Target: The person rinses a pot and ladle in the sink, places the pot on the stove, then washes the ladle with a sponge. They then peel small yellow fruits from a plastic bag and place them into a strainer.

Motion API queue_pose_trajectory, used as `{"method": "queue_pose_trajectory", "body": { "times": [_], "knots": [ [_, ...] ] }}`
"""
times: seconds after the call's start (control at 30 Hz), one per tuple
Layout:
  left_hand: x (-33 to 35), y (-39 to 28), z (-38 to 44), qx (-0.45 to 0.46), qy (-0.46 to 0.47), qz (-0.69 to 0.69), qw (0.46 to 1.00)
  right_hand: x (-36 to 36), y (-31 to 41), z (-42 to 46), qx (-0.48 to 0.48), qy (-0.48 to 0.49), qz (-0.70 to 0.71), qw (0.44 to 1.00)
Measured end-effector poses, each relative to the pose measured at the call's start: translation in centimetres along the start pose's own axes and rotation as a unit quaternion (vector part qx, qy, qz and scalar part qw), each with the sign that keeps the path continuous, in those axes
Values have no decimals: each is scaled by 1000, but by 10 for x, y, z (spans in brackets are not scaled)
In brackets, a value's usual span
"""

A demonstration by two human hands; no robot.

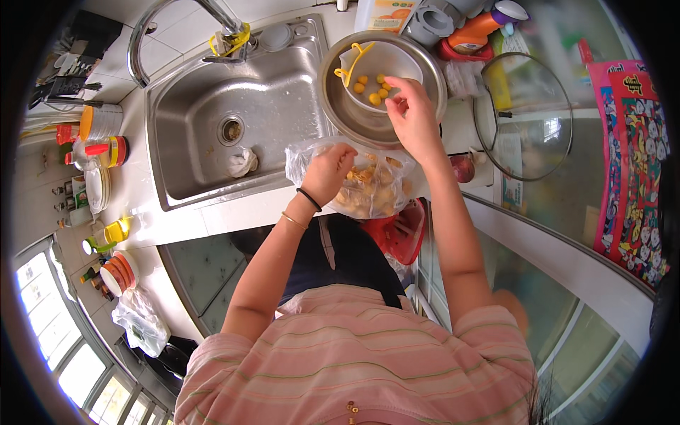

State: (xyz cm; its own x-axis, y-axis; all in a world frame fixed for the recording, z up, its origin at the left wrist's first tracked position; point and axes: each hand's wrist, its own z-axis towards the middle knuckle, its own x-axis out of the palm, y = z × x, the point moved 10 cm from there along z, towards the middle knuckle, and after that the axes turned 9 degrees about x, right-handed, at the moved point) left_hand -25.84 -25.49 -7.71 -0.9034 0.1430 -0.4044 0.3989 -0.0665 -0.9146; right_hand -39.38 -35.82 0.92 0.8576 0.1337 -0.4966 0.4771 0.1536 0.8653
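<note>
A white bowl [390, 64] with a yellow handle stands inside a wide steel basin [328, 101]. Several small round yellow fruits [375, 99] lie in the bowl. Over its right rim is my right hand [411, 114], thumb and forefinger curved towards each other; whether a fruit is between them is hard to tell. My left hand [329, 172] is curled above a clear plastic bag [390, 196], at its left part; what its fingers hold, if anything, cannot be made out. The bag contains more yellow-brown fruits and loose husks [361, 174], and rests at the counter's front edge.
To the left is a steel sink [199, 106] with a crumpled white wad [243, 162] and a chrome faucet [139, 48]. A red onion [462, 168] and a glass lid [571, 114] are on the right. An orange spray bottle [470, 36] stands behind the basin's right side.
</note>
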Motion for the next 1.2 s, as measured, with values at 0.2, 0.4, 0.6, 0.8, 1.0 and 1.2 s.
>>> {"method": "queue_pose_trajectory", "body": {
  "times": [0.2,0.4,0.6,0.8,1.0,1.2],
  "knots": [
    [40,12,10,-10,24,237,971,12,-30,-70,79,-27,120,989],
    [55,24,19,-26,17,244,969,35,-58,-122,102,28,-38,994],
    [32,15,-10,-170,24,-287,942,32,-41,-117,79,13,47,996],
    [7,-30,-5,-104,-19,-434,894,56,-21,-108,102,51,353,928],
    [-10,-49,-12,-41,-91,-412,906,50,-2,-104,118,80,356,923],
    [-12,-59,-14,-31,-86,-427,900,45,3,-103,139,18,440,887]
  ]
}}
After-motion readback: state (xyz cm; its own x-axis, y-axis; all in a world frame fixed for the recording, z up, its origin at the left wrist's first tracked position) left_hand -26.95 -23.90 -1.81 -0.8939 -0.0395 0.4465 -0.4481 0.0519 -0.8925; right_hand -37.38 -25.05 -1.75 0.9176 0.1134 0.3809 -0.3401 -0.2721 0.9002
